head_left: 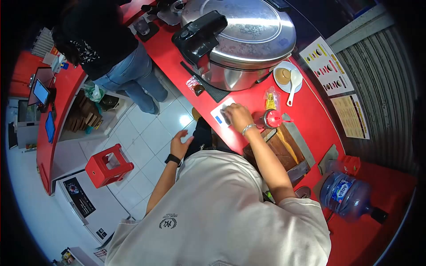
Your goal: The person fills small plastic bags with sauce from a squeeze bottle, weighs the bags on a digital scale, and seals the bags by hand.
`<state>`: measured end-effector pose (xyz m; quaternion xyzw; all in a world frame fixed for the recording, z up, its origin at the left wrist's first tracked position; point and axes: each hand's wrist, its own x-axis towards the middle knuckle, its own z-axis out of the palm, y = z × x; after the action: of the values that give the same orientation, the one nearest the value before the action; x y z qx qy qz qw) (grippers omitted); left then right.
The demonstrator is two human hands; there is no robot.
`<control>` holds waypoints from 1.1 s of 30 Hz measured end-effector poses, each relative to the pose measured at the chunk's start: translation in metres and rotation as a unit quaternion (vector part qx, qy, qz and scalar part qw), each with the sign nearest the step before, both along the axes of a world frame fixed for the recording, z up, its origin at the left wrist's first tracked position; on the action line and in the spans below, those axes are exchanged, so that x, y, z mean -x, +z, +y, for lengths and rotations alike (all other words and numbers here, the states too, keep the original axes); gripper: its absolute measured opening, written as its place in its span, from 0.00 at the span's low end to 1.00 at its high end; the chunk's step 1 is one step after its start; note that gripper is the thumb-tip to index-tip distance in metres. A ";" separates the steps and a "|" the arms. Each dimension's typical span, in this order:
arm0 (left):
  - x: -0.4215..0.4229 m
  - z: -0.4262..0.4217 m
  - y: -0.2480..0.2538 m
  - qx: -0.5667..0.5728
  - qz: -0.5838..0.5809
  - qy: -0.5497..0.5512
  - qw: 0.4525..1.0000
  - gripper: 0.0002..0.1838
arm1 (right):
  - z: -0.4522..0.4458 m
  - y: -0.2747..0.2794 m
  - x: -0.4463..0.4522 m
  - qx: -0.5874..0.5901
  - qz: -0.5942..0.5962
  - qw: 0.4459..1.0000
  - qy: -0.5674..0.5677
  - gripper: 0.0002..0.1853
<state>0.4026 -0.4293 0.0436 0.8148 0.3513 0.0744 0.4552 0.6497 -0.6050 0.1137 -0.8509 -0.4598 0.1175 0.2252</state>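
Note:
My right hand (239,116) is over the red counter (206,104), its fingers bent around a small dark object (226,116) that rests on a white card with a blue mark (218,116). A bracelet is on that wrist. Just right of the hand stands a jar with a red lid (273,119), with a yellow-labelled packet (270,101) behind it. My left hand (181,144), with a black band on the wrist, hangs above the tiled floor, fingers apart and holding nothing.
A large steel cooker (242,40) fills the counter's far part. Beside it are a plate with a white spoon (292,86) and a wooden board (284,148). A water bottle (346,195) lies at right. A person (111,53) stands at upper left; a red stool (108,165) is below.

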 end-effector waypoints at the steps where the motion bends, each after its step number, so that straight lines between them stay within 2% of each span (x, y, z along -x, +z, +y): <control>1: -0.018 -0.004 0.031 -0.035 -0.045 -0.034 0.998 0.23 | -0.002 0.008 0.014 -0.012 -0.045 0.999 0.026 0.07; 3: -0.046 -0.011 0.083 -0.093 -0.114 -0.124 0.981 0.23 | -0.008 0.020 0.034 -0.035 -0.113 0.990 0.076 0.07; 5: -0.064 -0.014 0.101 -0.142 -0.174 -0.226 0.948 0.21 | -0.014 0.038 0.049 -0.043 -0.076 0.991 0.102 0.06; 6: -0.070 -0.021 0.117 -0.167 -0.181 -0.231 0.941 0.15 | -0.015 0.042 0.055 -0.054 -0.062 0.990 0.111 0.05; 8: -0.068 -0.017 0.096 -0.166 -0.143 -0.316 0.923 0.06 | -0.019 0.042 0.065 -0.065 -0.047 0.992 0.101 0.04; 10: -0.063 -0.024 0.095 -0.187 -0.146 -0.298 0.924 0.03 | -0.023 0.034 0.066 -0.062 -0.046 0.990 0.119 0.05; 14: -0.061 -0.034 0.096 -0.189 -0.118 -0.294 0.929 0.03 | -0.027 0.041 0.066 -0.064 0.043 0.992 0.104 0.05; 20: -0.063 -0.044 0.101 -0.268 -0.072 -0.308 0.910 0.03 | -0.027 0.025 0.056 -0.099 0.039 0.987 0.122 0.03; 24: -0.069 -0.043 0.114 -0.279 -0.070 -0.297 0.911 0.03 | -0.026 0.020 0.050 -0.109 -0.017 0.982 0.154 0.03; 27: -0.073 -0.043 0.113 -0.215 -0.119 -0.312 0.918 0.02 | -0.023 0.030 0.053 -0.086 -0.020 0.986 0.144 0.03; 33: -0.076 -0.044 0.105 -0.267 -0.103 -0.304 0.909 0.03 | -0.027 0.045 0.050 -0.065 0.009 0.990 0.127 0.05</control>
<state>0.4782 -0.4732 0.1483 0.9609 0.0048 0.1071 0.2554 0.5993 -0.6320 0.1584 -0.7681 -0.5687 0.1231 0.2673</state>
